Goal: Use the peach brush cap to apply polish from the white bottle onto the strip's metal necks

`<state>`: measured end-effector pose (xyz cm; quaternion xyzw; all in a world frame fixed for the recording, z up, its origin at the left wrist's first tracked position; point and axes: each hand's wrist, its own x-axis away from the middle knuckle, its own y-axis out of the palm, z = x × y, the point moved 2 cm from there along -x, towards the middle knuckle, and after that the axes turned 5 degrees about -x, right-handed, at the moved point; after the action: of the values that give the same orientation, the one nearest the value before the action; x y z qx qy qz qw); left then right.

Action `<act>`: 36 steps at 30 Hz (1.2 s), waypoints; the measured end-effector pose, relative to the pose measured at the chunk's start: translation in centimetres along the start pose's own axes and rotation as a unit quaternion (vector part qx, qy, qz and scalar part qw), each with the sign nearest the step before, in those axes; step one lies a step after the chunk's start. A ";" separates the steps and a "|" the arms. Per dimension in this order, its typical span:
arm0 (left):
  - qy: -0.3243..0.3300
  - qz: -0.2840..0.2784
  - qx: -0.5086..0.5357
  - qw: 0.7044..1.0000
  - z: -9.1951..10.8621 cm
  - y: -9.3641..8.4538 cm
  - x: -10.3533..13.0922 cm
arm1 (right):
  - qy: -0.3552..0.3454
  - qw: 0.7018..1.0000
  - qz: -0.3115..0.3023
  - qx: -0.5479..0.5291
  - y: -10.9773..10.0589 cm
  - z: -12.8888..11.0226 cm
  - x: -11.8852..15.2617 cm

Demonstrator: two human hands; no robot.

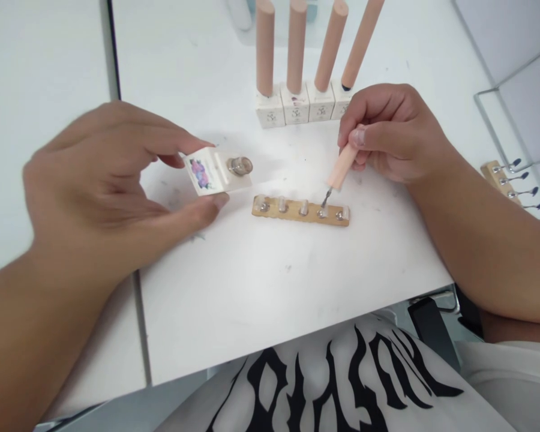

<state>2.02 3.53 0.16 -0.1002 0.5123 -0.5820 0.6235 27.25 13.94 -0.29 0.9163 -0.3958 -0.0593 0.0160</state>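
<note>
Between thumb and fingers, my left hand point(103, 174) grips a white nail polish bottle point(218, 171) with purple flowers on its side, tilted, its glass neck uncapped. My right hand point(387, 132) pinches the pink cap of a nail polish brush point(341, 168), its tip pointing down. The bristles meet, or hover just over, a clear nail tip on a small wooden strip point(292, 221). Several clear nail tips stand in a row along that strip, which lies on the white table point(234, 288) between my hands.
Several white bottles point(270, 114) with tall pink caps stand side by side behind the strip. At the right, another wooden strip point(495, 174) holds several dark-tipped pieces beside a wire rack point(488, 99). A dark seam point(139, 324) runs down the table's left side.
</note>
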 end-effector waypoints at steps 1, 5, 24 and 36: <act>0.002 0.000 0.000 1.000 -0.2 0.0 0.0 | 0.006 1.000 0.004 0.008 0.0 0.0 0.0; 0.031 0.010 0.006 0.999 -0.3 -0.1 0.0 | 0.006 1.000 0.002 0.013 0.2 -0.2 0.1; -0.040 -0.029 -0.044 0.998 1.6 -0.6 0.0 | -0.031 1.000 0.002 -0.002 0.4 -0.3 0.2; -0.023 -0.017 -0.009 1.000 0.9 -0.4 -0.1 | -0.066 0.997 -0.029 0.040 0.7 -0.8 0.4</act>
<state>2.51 3.06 0.88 -0.1278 0.5014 -0.5851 0.6244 27.18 13.15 0.54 0.9214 -0.3713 -0.1041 -0.0490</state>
